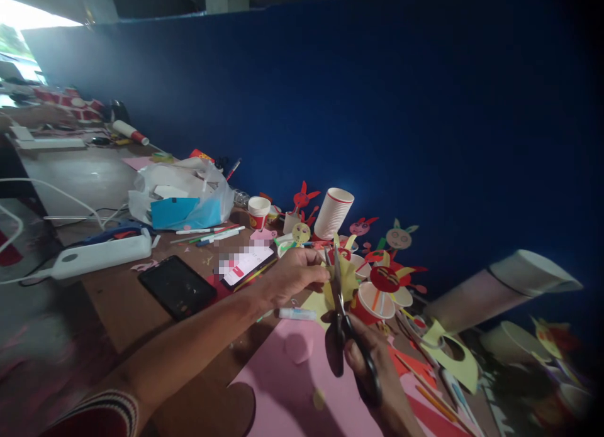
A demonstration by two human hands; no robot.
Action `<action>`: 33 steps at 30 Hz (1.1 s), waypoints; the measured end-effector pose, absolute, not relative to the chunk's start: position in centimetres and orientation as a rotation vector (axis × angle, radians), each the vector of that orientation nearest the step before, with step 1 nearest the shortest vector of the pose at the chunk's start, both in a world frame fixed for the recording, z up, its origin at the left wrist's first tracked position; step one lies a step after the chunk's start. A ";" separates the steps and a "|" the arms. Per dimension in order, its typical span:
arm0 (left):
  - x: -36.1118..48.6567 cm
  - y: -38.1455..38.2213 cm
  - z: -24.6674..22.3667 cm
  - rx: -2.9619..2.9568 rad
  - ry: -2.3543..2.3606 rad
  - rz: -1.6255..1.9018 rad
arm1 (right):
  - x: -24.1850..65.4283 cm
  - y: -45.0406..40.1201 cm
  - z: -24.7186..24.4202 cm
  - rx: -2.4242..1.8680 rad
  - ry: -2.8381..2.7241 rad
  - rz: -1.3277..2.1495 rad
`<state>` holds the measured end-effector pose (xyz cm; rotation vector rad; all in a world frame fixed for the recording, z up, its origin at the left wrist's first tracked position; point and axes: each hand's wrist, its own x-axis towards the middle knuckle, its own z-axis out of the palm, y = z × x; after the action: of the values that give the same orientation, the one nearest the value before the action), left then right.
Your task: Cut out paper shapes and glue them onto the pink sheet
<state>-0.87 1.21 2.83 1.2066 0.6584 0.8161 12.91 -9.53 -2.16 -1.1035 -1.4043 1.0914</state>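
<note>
Gripping the black-handled scissors (370, 368), the right hand (372, 355) is wrapped around the handles, and the blades stand slightly parted right against the yellow paper (348, 280)! Over on the other side, the left hand (299, 273) has thumb and fingers pinched together on that paper's edge, holding it up above the pink sheet (278, 374), beside the cluster of cups.

And what a crowd of containers! Just beyond the yellow paper sits a red cup (363, 311), white inside, with a thin orange stick in it and a red paper face (387, 278) above its rim. Farther back, a red eared figure (302, 198) rises over a small white cup (291, 222). Next to it, a tall stack of white cups (335, 214), nested and tilted; to its left, a shorter nested stack (258, 209), red below. Away left, the clear plastic bag (141, 192) bulges with white pieces and a bright blue piece (174, 212). Far right, a long pale stack (476, 298) leans heavily, blurred.
</note>
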 end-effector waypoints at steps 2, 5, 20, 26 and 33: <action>-1.0 1.3 2.9 1.231 0.659 0.825 | 13.1 -9.6 -1.6 -1.070 -1.452 1.118; -1.4 1.7 3.1 1.275 0.691 0.850 | 13.7 -10.0 -1.0 -1.091 -1.461 1.205; -2.1 2.4 3.7 1.457 0.779 0.825 | 15.9 -11.5 1.6 -1.379 -1.707 1.085; -1.9 2.5 3.1 1.452 0.726 0.707 | 15.9 -11.1 1.3 -1.309 -1.682 1.236; -1.5 2.6 3.0 1.368 0.758 0.640 | 15.9 -10.5 1.6 -1.343 -1.688 1.191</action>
<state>-1.46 2.63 2.98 1.3683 0.7580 0.6402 15.92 -10.55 1.64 -1.3428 -1.6880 1.1909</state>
